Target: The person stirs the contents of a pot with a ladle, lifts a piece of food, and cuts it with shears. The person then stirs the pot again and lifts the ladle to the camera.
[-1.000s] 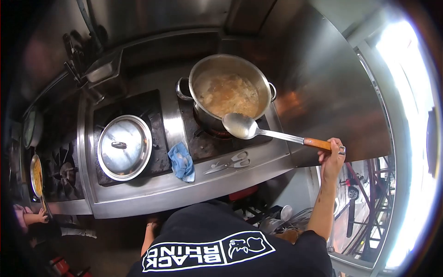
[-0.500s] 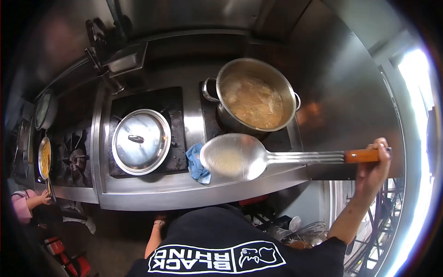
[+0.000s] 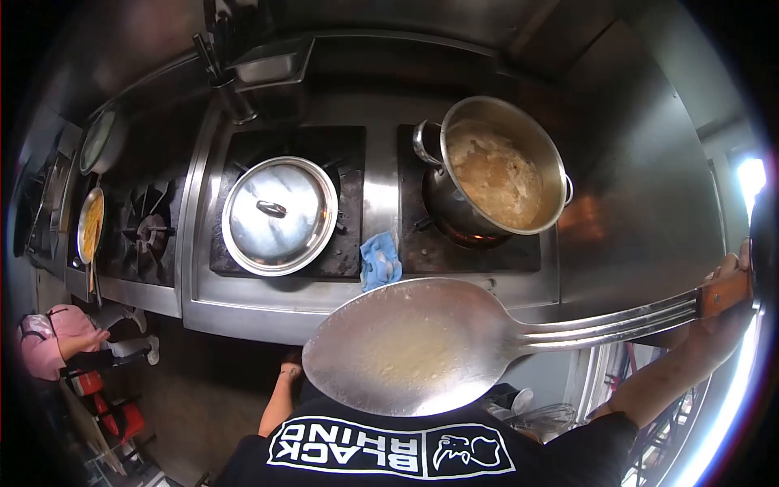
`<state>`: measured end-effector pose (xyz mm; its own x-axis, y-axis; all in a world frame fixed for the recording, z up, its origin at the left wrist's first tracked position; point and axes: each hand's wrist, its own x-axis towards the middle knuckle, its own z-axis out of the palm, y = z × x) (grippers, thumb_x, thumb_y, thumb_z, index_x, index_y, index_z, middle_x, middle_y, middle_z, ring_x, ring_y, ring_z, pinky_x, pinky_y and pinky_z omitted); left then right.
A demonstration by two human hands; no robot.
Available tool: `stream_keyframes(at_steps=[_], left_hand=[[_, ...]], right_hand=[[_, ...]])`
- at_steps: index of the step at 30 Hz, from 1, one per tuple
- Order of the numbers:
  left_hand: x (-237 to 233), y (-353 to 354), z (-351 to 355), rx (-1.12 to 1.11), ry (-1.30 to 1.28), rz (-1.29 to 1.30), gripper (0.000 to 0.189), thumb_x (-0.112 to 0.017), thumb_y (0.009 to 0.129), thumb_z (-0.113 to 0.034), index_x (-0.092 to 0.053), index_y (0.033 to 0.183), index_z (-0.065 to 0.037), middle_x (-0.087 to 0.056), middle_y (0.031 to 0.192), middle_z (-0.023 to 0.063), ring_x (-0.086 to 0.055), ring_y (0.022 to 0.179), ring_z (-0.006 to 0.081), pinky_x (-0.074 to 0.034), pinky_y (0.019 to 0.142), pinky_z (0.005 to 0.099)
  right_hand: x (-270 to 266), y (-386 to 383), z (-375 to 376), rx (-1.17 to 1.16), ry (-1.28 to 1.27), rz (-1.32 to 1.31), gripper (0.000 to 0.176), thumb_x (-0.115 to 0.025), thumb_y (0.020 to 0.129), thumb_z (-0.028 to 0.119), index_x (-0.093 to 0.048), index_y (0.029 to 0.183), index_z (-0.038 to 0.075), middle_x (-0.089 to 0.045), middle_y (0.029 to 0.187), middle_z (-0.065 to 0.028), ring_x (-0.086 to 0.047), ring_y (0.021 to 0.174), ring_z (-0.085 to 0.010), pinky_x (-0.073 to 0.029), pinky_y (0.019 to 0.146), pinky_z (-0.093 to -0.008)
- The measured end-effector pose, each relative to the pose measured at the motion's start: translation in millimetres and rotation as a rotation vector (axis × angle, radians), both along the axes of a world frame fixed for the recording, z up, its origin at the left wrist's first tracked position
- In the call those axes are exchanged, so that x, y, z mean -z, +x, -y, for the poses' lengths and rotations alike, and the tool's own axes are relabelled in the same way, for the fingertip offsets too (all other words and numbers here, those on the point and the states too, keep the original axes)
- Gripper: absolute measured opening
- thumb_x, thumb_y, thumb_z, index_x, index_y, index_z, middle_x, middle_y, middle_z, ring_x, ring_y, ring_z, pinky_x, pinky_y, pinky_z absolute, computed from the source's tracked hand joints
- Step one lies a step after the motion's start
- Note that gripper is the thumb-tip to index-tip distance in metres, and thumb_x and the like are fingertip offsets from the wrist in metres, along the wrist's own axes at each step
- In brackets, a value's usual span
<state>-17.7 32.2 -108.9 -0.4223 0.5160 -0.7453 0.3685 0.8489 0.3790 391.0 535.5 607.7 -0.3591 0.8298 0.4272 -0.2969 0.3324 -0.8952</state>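
Holding: my right hand, closed around the wooden handle of the big steel spoon. Spoon: beside the soup pot a second ago, now raised close under the camera, past the counter edge, with a thin broth film in its bowl. Pot: left unstirred. Left hand: unseen.

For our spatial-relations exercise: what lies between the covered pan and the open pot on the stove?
In the head view, a steel strip separates the covered pan and the open pot; a crumpled blue cloth lies at its front end.
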Motion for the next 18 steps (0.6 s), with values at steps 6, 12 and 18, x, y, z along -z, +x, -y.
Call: stream_keyframes(at_steps=[6,12,18], left_hand=[[-2.7,3.4,-5.3,0.08,0.003,0.025,0.046,-0.057,0.079,-0.036,-0.058,0.116,-0.009,-0.056,0.123,0.0119,-0.051,0.116,0.0274,-0.04,0.096,0.0359],[10.4,13.3,4.9,0.036,0.004,-0.143,0.041,-0.053,0.083,-0.034,-0.058,0.117,-0.012,-0.056,0.122,0.0129,-0.051,0.115,0.0279,-0.041,0.096,0.0375],[12.6,9.5,0.1,0.1,-0.03,-0.093,0.04,-0.052,0.083,-0.033,-0.058,0.117,-0.013,-0.056,0.123,0.0131,-0.051,0.115,0.0282,-0.041,0.096,0.0377]], right_hand=[[4.7,-48.0,1.1,0.388,0.278,-0.003,0.04,-0.065,0.084,0.023,-0.04,0.104,-0.002,-0.042,0.073,-0.0053,-0.036,0.044,-0.0062,-0.032,0.037,-0.0149],[-4.8,-1.6,-17.5,-0.03,0.169,0.015,0.041,-0.072,0.078,0.022,-0.046,0.098,-0.003,-0.038,0.073,-0.004,-0.034,0.043,-0.0048,-0.033,0.037,-0.0142],[-9.7,4.2,-25.1,-0.152,0.153,-0.014,0.043,-0.073,0.077,0.024,-0.048,0.1,-0.003,-0.04,0.071,-0.0042,-0.035,0.043,-0.004,-0.033,0.038,-0.0128]])
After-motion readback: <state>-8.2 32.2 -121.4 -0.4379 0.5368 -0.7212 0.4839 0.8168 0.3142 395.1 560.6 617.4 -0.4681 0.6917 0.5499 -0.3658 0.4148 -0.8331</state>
